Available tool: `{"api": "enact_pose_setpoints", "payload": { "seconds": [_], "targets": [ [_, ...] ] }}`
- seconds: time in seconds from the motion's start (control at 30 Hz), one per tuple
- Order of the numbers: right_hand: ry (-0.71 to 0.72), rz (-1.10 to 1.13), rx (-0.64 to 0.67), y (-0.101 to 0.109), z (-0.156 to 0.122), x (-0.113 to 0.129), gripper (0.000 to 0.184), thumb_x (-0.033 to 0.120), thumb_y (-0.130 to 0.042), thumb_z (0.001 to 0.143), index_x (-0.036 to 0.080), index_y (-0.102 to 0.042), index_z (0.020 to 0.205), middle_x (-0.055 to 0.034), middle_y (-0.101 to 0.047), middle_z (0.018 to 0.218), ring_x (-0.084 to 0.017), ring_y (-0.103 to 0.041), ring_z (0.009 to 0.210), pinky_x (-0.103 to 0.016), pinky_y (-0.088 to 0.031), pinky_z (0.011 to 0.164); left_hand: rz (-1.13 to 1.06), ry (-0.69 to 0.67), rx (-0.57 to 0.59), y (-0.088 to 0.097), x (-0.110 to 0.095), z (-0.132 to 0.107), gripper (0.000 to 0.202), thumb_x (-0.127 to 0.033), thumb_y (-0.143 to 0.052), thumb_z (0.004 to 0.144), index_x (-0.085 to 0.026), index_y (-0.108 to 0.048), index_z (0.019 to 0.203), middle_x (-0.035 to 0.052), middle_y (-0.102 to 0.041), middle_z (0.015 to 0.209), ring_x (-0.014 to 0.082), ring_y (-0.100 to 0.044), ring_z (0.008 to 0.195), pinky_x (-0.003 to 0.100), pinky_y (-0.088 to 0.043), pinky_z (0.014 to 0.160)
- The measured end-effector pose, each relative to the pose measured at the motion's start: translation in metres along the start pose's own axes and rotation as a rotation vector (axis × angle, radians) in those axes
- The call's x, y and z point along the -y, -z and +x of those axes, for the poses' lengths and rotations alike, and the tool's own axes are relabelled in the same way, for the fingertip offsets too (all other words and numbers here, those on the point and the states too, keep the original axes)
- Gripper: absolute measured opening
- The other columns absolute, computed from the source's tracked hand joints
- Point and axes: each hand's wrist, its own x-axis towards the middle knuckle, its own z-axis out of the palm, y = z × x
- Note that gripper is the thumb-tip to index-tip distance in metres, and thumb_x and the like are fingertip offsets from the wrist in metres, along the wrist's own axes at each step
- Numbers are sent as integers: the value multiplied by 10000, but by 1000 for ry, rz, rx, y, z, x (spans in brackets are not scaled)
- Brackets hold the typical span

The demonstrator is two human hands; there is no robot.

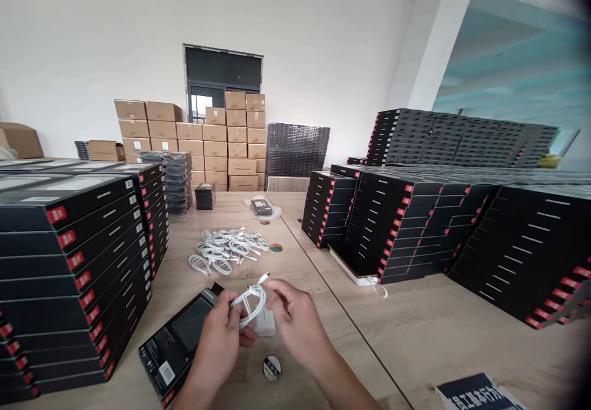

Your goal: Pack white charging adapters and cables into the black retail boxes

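A coiled white charging cable (250, 307) is in my left hand (220, 331), gripped between thumb and fingers. My right hand (300, 324) is at the coil's right side, its fingers closed at the cable end by the plug. Just below the coil is a white charger block (265, 323), partly hidden by the cable and fingers; whether a hand holds it is unclear. Left of my hands lies a black box (173, 348), partly covered by my left forearm. A round black-and-white sticker or roll (271, 367) lies on the wooden table (295, 388).
Several coiled white cables (228, 247) lie in a pile ahead. Tall stacks of black boxes stand on the left (92, 262) and right (392, 225). Beyond are a small package (261, 207) and stacked cartons (215, 145). A printed sheet (475, 393) lies front right.
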Motion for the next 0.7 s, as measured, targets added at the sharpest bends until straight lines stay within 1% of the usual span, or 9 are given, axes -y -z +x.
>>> {"api": "enact_pose_setpoints", "payload": {
  "seconds": [0.07, 0.17, 0.23, 0.3, 0.37, 0.43, 0.53, 0.6, 0.7],
  "targets": [
    [93, -90, -120, -4, 0, 2, 267, 239, -568, 834, 244, -691, 1071, -41, -657, 846, -200, -591, 749, -292, -455, 684, 20, -21, 0, 1, -2, -2, 292, -513, -582, 809, -235, -533, 886, -13, -632, 678, 213, -665, 551, 324, -541, 514],
    [186, -104, -111, -6, 1, 7, 166, 278, -619, 826, 267, -739, 939, -58, -617, 895, -226, -579, 851, -319, -460, 763, 41, -34, 37, 1, -5, -4, 317, -541, -581, 808, -235, -531, 878, -2, -656, 695, 220, -680, 580, 330, -548, 537],
    [127, 44, -146, -4, 4, 7, 164, 323, -593, 861, 248, -735, 833, -59, -611, 898, -223, -577, 870, -314, -462, 778, 7, -10, 65, 1, -6, -5, 355, -571, -590, 793, -228, -526, 857, 2, -664, 700, 211, -680, 580, 319, -545, 539],
    [12, 257, -247, 1, 8, 2, 213, 398, -600, 867, 223, -713, 823, -55, -622, 886, -218, -575, 859, -313, -462, 784, -83, 43, 106, -1, -7, -5, 409, -603, -622, 755, -215, -534, 849, 9, -675, 715, 196, -677, 573, 302, -538, 535],
    [-96, 471, -350, 6, 13, -6, 257, 461, -648, 829, 208, -689, 832, -40, -624, 831, -197, -563, 782, -308, -462, 746, -186, 96, 155, -3, -9, -4, 463, -618, -668, 707, -198, -556, 865, 24, -690, 753, 182, -679, 577, 287, -536, 540],
    [-163, 662, -393, 9, 17, -14, 284, 484, -700, 783, 205, -672, 824, -23, -615, 792, -167, -542, 701, -291, -459, 675, -261, 122, 192, -4, -11, -4, 484, -610, -703, 682, -184, -576, 871, 36, -700, 792, 174, -686, 602, 277, -540, 558],
    [-200, 810, -314, 9, 19, -19, 287, 465, -750, 747, 199, -661, 807, -18, -612, 782, -145, -539, 659, -263, -449, 592, -380, 124, 213, -4, -17, -7, 441, -559, -731, 696, -181, -587, 870, 41, -707, 816, 166, -689, 657, 269, -548, 595],
    [-208, 792, -256, 7, 19, -19, 293, 456, -764, 735, 193, -658, 811, -12, -607, 752, -141, -541, 639, -256, -446, 568, -497, 149, 233, -3, -23, -10, 401, -505, -744, 716, -186, -587, 901, 48, -711, 844, 166, -688, 695, 269, -549, 606],
    [-207, 666, -216, 7, 17, -20, 324, 441, -767, 722, 196, -657, 903, 4, -601, 711, -147, -545, 614, -277, -468, 582, -591, 235, 292, -1, -29, -17, 411, -448, -759, 725, -187, -581, 987, 84, -713, 937, 172, -689, 723, 228, -499, 527]
  ]
}}
